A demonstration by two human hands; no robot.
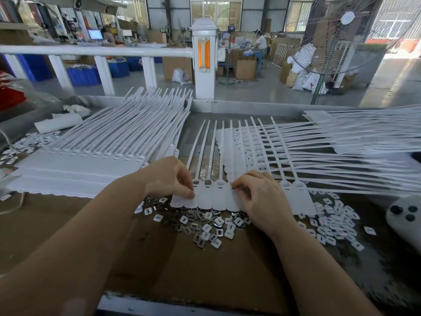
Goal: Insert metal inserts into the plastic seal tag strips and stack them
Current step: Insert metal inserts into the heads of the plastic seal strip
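Lying flat across the middle of the brown counter (pixel 159 265), a white plastic strip of joined seal tags (pixel 206 198) has its broad tag ends toward the person and its thin tails pointing away. The left hand (pixel 169 176) rests on the strip's left end, thumb and forefinger curled together in a grip on the edge of a tag just below its slot. The right hand (pixel 262 197) lies on the strip's right part, fingers curled, its grip pinching a small dark piece at a slot; whether that piece is an insert cannot be told. Just in front of the strip, touching its near edge, sits a loose heap of small square metal inserts (pixel 205 226), mixed with white plastic square pieces (pixel 330 224) that spread off to the right. A tall stack of white strips (pixel 95 156) lies to the left, and another fanned pile of white strips (pixel 341 142) lies to the right, its tails crossing behind the right hand.
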